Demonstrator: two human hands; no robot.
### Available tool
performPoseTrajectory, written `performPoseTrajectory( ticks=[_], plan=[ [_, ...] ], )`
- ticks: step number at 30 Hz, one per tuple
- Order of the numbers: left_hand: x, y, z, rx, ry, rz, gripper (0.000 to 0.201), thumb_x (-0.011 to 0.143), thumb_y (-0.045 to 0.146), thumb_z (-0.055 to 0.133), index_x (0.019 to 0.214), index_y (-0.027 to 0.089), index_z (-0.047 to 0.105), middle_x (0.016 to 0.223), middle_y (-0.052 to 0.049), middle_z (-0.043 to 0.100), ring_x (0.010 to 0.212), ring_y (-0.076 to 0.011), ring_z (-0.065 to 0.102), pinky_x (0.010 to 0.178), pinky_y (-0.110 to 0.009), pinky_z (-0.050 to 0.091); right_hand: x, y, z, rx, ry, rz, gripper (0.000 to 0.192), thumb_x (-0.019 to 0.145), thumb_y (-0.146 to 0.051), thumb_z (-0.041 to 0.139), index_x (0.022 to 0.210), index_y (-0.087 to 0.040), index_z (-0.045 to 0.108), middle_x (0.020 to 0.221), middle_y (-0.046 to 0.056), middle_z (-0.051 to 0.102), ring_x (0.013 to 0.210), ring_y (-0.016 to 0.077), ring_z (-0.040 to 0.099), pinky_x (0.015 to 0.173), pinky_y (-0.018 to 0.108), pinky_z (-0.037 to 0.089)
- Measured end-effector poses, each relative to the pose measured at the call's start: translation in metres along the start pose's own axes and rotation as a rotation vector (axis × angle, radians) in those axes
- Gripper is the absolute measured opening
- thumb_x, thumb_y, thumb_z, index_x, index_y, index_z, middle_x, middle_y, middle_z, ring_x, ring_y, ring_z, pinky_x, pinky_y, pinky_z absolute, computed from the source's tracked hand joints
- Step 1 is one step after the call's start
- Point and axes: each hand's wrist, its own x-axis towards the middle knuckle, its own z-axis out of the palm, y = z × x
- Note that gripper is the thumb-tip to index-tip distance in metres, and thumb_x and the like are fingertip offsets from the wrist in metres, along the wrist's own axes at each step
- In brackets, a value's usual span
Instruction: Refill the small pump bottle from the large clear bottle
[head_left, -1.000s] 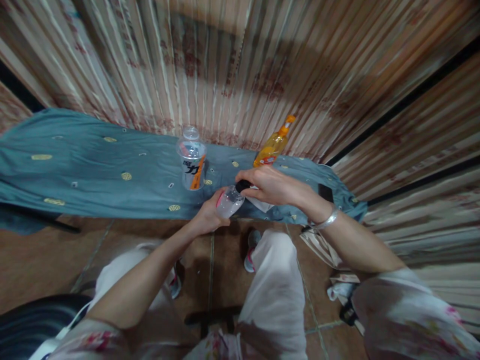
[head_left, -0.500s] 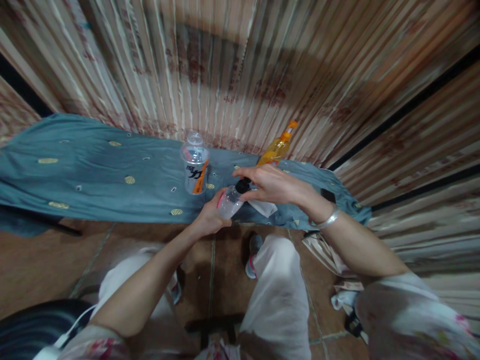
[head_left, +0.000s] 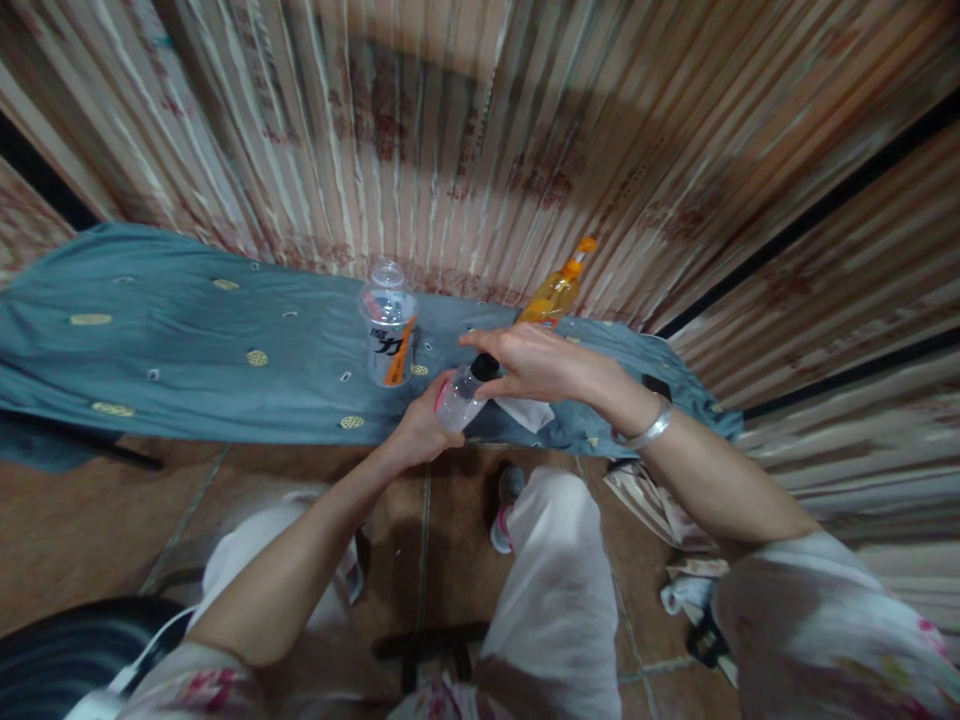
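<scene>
My left hand grips a small clear bottle from below, tilted toward the right. The fingers of my right hand pinch its black cap. Both hands hover over the front edge of a table draped in a blue-grey cloth. A silver bangle circles my right wrist. Under my right hand a white tissue lies on the cloth.
A clear bottle with an orange and black label stands on the cloth left of my hands. An orange drink bottle leans at the back near the striped curtain. A dark phone lies at right. My knees and tiled floor are below.
My right hand has shifted on the black cap, its fingers now more extended and the wrist turned. The bottle stays in my left hand. The view has shifted slightly.
</scene>
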Motion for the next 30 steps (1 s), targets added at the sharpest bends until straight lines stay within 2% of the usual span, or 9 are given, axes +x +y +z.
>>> performPoseTrajectory(
  ticks=[3, 6, 9, 12, 15, 17, 22, 25, 30],
  plan=[
    [0.001, -0.002, 0.0, -0.009, 0.006, 0.006, 0.101, 0.047, 0.011, 0.084, 0.145, 0.021, 0.058, 0.124, -0.008, 0.076, 0.105, -0.0303, 0.074, 0.096, -0.045, 0.059, 0.004, -0.001, -0.002, 0.037, -0.046, -0.025, 0.03, 0.094, -0.017, 0.082, 0.123, -0.023, 0.076, 0.109, 0.004, 0.081, 0.111, 0.0258, 0.075, 0.095, 0.033, 0.053],
    [0.002, -0.002, 0.0, -0.018, 0.008, 0.014, 0.102, 0.046, 0.01, 0.084, 0.144, 0.024, 0.059, 0.127, -0.008, 0.076, 0.109, -0.0317, 0.073, 0.1, -0.046, 0.058, 0.007, -0.001, -0.003, -0.011, -0.067, 0.005, 0.006, 0.1, -0.025, 0.077, 0.102, -0.019, 0.078, 0.094, 0.006, 0.078, 0.102, 0.0265, 0.075, 0.09, 0.033, 0.052],
    [0.001, 0.001, -0.002, -0.017, 0.01, 0.014, 0.102, 0.047, 0.011, 0.084, 0.145, 0.023, 0.059, 0.128, -0.008, 0.076, 0.11, -0.0322, 0.074, 0.1, -0.046, 0.058, 0.008, 0.0, -0.003, -0.016, -0.024, 0.031, 0.023, 0.098, -0.038, 0.081, 0.109, -0.018, 0.078, 0.094, 0.008, 0.078, 0.102, 0.0294, 0.075, 0.089, 0.035, 0.052],
    [0.0, 0.004, -0.004, -0.006, 0.009, 0.001, 0.103, 0.047, 0.012, 0.084, 0.147, 0.021, 0.057, 0.124, -0.008, 0.077, 0.105, -0.0311, 0.075, 0.096, -0.044, 0.059, 0.009, -0.003, -0.007, -0.013, -0.032, -0.012, 0.037, 0.094, -0.03, 0.085, 0.128, -0.021, 0.073, 0.105, 0.006, 0.079, 0.108, 0.0272, 0.075, 0.091, 0.033, 0.052],
    [0.0, 0.004, -0.004, 0.011, 0.015, -0.005, 0.103, 0.048, 0.012, 0.084, 0.147, 0.02, 0.057, 0.126, -0.009, 0.077, 0.105, -0.0302, 0.074, 0.096, -0.043, 0.059, 0.009, -0.011, -0.013, -0.078, -0.112, 0.02, 0.019, 0.102, -0.027, 0.074, 0.119, -0.019, 0.077, 0.105, 0.007, 0.08, 0.106, 0.0257, 0.075, 0.088, 0.032, 0.05],
    [0.001, 0.002, -0.004, 0.022, 0.019, -0.008, 0.103, 0.047, 0.011, 0.084, 0.147, 0.021, 0.056, 0.127, -0.008, 0.077, 0.105, -0.0299, 0.074, 0.097, -0.044, 0.058, 0.009, -0.016, -0.016, -0.136, -0.154, 0.072, 0.024, 0.108, -0.036, 0.066, 0.112, -0.016, 0.079, 0.104, 0.011, 0.081, 0.105, 0.0273, 0.075, 0.085, 0.032, 0.049],
    [0.002, 0.0, -0.004, 0.026, 0.001, 0.003, 0.102, 0.05, 0.012, 0.082, 0.148, 0.022, 0.055, 0.127, -0.007, 0.077, 0.106, -0.0286, 0.073, 0.098, -0.043, 0.057, 0.009, -0.018, -0.02, -0.119, -0.171, 0.028, 0.039, 0.103, -0.029, 0.074, 0.139, -0.017, 0.068, 0.123, 0.011, 0.08, 0.112, 0.0242, 0.073, 0.087, 0.028, 0.047],
    [0.001, -0.001, -0.005, 0.027, -0.002, -0.002, 0.103, 0.051, 0.013, 0.083, 0.15, 0.022, 0.053, 0.127, -0.007, 0.076, 0.106, -0.0288, 0.073, 0.098, -0.044, 0.057, 0.009, -0.018, -0.02, -0.148, -0.203, 0.032, 0.024, 0.108, -0.028, 0.066, 0.127, -0.016, 0.074, 0.116, 0.01, 0.08, 0.108, 0.0226, 0.073, 0.086, 0.028, 0.046],
    [0.002, -0.003, -0.005, 0.018, -0.004, 0.001, 0.103, 0.05, 0.014, 0.083, 0.148, 0.021, 0.054, 0.129, -0.008, 0.075, 0.105, -0.0283, 0.072, 0.096, -0.043, 0.057, 0.009, -0.018, -0.019, -0.152, -0.159, 0.053, 0.04, 0.104, -0.037, 0.074, 0.137, -0.014, 0.069, 0.12, 0.013, 0.08, 0.112, 0.0253, 0.074, 0.085, 0.029, 0.046]
  ],
)
